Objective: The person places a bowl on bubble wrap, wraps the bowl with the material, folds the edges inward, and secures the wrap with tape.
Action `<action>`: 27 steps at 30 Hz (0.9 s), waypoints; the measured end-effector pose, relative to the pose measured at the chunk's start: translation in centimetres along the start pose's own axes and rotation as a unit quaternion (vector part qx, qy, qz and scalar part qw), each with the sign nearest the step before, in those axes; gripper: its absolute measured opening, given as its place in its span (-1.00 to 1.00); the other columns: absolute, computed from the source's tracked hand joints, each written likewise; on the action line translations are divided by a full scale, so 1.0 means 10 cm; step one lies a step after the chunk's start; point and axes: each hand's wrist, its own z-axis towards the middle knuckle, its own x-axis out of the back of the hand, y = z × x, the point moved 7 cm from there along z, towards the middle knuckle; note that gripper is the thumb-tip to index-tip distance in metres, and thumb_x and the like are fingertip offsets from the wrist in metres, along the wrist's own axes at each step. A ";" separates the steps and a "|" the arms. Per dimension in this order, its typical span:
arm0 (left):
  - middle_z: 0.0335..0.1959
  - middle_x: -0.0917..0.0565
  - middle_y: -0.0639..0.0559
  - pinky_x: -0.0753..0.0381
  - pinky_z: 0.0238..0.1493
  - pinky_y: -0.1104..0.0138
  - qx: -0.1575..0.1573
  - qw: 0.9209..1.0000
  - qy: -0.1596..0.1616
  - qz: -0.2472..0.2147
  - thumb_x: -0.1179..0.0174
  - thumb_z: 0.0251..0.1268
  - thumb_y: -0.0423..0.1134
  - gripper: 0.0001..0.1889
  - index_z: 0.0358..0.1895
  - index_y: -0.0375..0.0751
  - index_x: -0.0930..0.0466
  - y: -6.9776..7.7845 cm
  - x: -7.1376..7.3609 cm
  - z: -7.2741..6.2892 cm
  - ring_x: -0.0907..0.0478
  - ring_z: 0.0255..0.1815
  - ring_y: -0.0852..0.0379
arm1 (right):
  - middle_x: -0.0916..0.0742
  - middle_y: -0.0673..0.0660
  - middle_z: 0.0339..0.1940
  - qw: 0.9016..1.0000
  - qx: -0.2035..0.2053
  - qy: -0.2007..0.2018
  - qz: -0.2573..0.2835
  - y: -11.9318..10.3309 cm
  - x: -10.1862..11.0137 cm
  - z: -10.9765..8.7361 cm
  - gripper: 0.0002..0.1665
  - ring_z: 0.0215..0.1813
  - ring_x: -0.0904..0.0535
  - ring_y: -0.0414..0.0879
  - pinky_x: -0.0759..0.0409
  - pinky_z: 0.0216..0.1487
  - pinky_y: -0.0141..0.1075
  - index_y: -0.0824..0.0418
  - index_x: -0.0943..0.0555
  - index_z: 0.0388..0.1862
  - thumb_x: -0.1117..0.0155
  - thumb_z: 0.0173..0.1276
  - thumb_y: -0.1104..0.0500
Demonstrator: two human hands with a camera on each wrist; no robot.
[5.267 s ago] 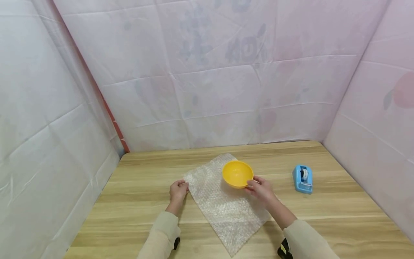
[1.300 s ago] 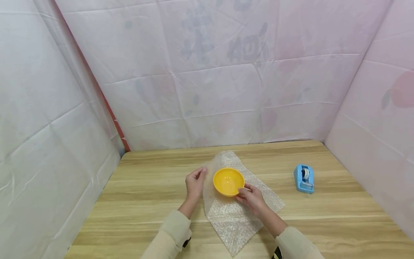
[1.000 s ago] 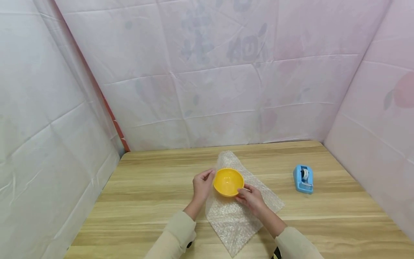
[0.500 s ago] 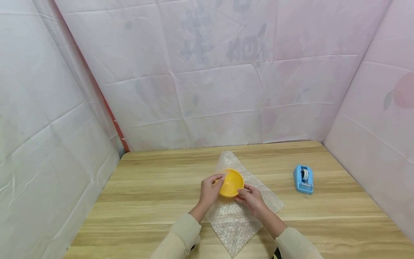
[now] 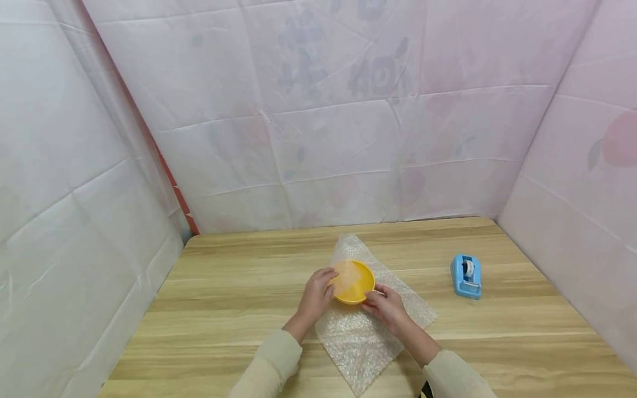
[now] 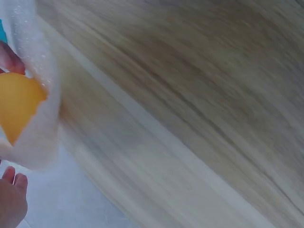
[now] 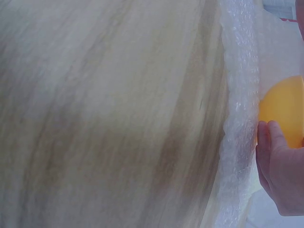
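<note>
A yellow bowl (image 5: 366, 279) sits on a sheet of bubble wrap (image 5: 360, 345), with one flap of the wrap folded over its left part. My right hand (image 5: 388, 308) grips the bowl's right rim, thumb on the rim and fingers along the outside. In the right wrist view, those fingers lie against the yellow wall of the bowl (image 7: 285, 107). My left hand (image 5: 317, 293) is at the bowl's left side, its fingers extended at the folded flap. The left wrist view shows the left hand (image 6: 12, 202) only in part, beside the translucent wrap (image 6: 40, 142).
A blue tape dispenser (image 5: 466, 276) with a roll of tape stands on the right side of the wooden table (image 5: 224, 287). Whitish printed sheets (image 5: 318, 138) hang behind the table and along both sides.
My left hand has brought the wrap's left corner up and rightward over the bowl, then drawn back slightly left, its pinch loosened. Earlier, bowl and right hand shifted left and nearer; lately they stay put.
</note>
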 end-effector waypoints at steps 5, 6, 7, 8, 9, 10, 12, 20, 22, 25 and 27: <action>0.16 -0.52 -0.22 -0.47 0.20 0.20 -0.003 0.997 -0.061 0.055 -0.10 0.27 -0.36 -0.70 0.05 -0.38 -0.54 -0.05 -0.06 -0.04 -0.44 0.22 -0.11 | -0.53 0.48 0.02 1.000 -0.002 0.001 -0.003 0.00 0.00 -0.01 -0.37 -0.24 -0.63 -0.12 -0.68 -0.15 -0.30 0.60 -0.11 0.30 -0.01 0.31 0.36; 0.17 -0.51 -0.22 -0.45 0.22 0.19 -0.011 0.995 -0.072 0.072 -0.09 0.29 -0.34 -0.69 0.05 -0.37 -0.54 -0.05 -0.07 -0.05 -0.43 0.24 -0.10 | -0.53 0.49 0.03 1.000 -0.002 0.000 -0.006 0.00 0.00 0.00 -0.37 -0.24 -0.63 -0.12 -0.67 -0.14 -0.29 0.60 -0.11 0.30 -0.01 0.32 0.36; 0.19 -0.50 -0.21 -0.43 0.25 0.18 -0.021 0.993 -0.080 0.086 -0.08 0.30 -0.31 -0.69 0.06 -0.36 -0.54 -0.04 -0.08 -0.05 -0.42 0.25 -0.09 | -0.52 0.50 0.04 1.000 -0.003 0.000 -0.007 0.00 0.00 0.00 -0.36 -0.23 -0.63 -0.12 -0.67 -0.13 -0.28 0.60 -0.10 0.30 -0.01 0.32 0.35; 0.19 -0.50 -0.22 -0.42 0.26 0.17 -0.034 0.991 -0.086 0.101 -0.08 0.30 -0.30 -0.69 0.05 -0.35 -0.55 -0.03 -0.09 -0.06 -0.41 0.26 -0.10 | -0.53 0.50 0.04 1.000 -0.003 -0.001 -0.009 0.01 0.00 0.00 -0.36 -0.23 -0.63 -0.11 -0.67 -0.12 -0.27 0.60 -0.10 0.30 -0.02 0.32 0.35; 0.20 -0.50 -0.22 -0.41 0.26 0.16 -0.049 0.988 -0.091 0.116 -0.08 0.30 -0.29 -0.69 0.05 -0.34 -0.55 -0.01 -0.10 -0.07 -0.40 0.27 -0.11 | -0.53 0.50 0.04 1.000 -0.003 -0.002 -0.010 0.01 0.00 0.00 -0.36 -0.22 -0.63 -0.11 -0.67 -0.11 -0.26 0.61 -0.10 0.30 -0.02 0.33 0.34; 0.20 -0.50 -0.22 -0.41 0.27 0.15 -0.063 0.985 -0.094 0.129 -0.08 0.31 -0.29 -0.70 0.04 -0.34 -0.56 0.00 -0.11 -0.07 -0.40 0.27 -0.11 | -0.53 0.50 0.03 1.000 -0.002 -0.003 -0.011 0.01 0.00 0.00 -0.36 -0.22 -0.63 -0.11 -0.67 -0.11 -0.25 0.61 -0.09 0.30 -0.02 0.33 0.34; 0.21 -0.49 -0.21 -0.40 0.28 0.15 -0.083 0.980 -0.103 0.150 -0.07 0.31 -0.29 -0.70 0.04 -0.33 -0.56 0.02 -0.14 -0.08 -0.38 0.28 -0.12 | -0.54 0.48 0.02 1.000 -0.002 -0.005 -0.012 0.01 0.00 0.00 -0.35 -0.22 -0.64 -0.11 -0.67 -0.10 -0.24 0.61 -0.09 0.30 -0.02 0.33 0.33; 0.27 -0.45 -0.14 -0.28 0.37 0.17 -0.067 0.968 -0.161 0.180 0.06 0.41 -0.24 -0.67 0.10 -0.28 -0.53 -0.01 -0.25 -0.07 -0.30 0.36 -0.05 | -0.54 0.49 0.01 1.000 0.000 -0.005 -0.016 0.00 0.00 0.00 -0.34 -0.22 -0.64 -0.11 -0.67 -0.12 -0.25 0.61 -0.08 0.30 -0.03 0.33 0.33; 0.25 -0.46 -0.12 -0.27 0.38 0.19 -0.070 0.963 -0.168 0.197 0.08 0.42 -0.20 -0.67 0.07 -0.26 -0.55 -0.01 -0.26 -0.08 -0.31 0.35 -0.04 | -0.55 0.47 0.01 1.000 -0.001 -0.003 -0.018 0.01 0.01 0.00 -0.34 -0.23 -0.63 -0.12 -0.67 -0.12 -0.26 0.60 -0.09 0.31 -0.03 0.32 0.33; 0.22 -0.50 -0.08 -0.25 0.39 0.23 -0.081 0.951 -0.182 0.236 0.14 0.44 -0.14 -0.65 0.03 -0.22 -0.58 -0.01 -0.28 -0.09 -0.31 0.35 -0.01 | -0.55 0.46 0.01 1.000 -0.002 -0.004 -0.017 0.00 0.00 0.00 -0.34 -0.23 -0.63 -0.12 -0.67 -0.12 -0.26 0.60 -0.08 0.31 -0.03 0.32 0.33; 0.20 -0.52 -0.07 -0.24 0.40 0.24 -0.095 0.941 -0.192 0.263 0.16 0.45 -0.12 -0.64 0.01 -0.20 -0.59 0.00 -0.29 -0.09 -0.32 0.35 0.00 | -0.54 0.47 0.01 1.000 -0.001 -0.003 -0.017 0.00 0.00 -0.01 -0.34 -0.24 -0.63 -0.13 -0.67 -0.12 -0.25 0.61 -0.08 0.30 -0.02 0.31 0.34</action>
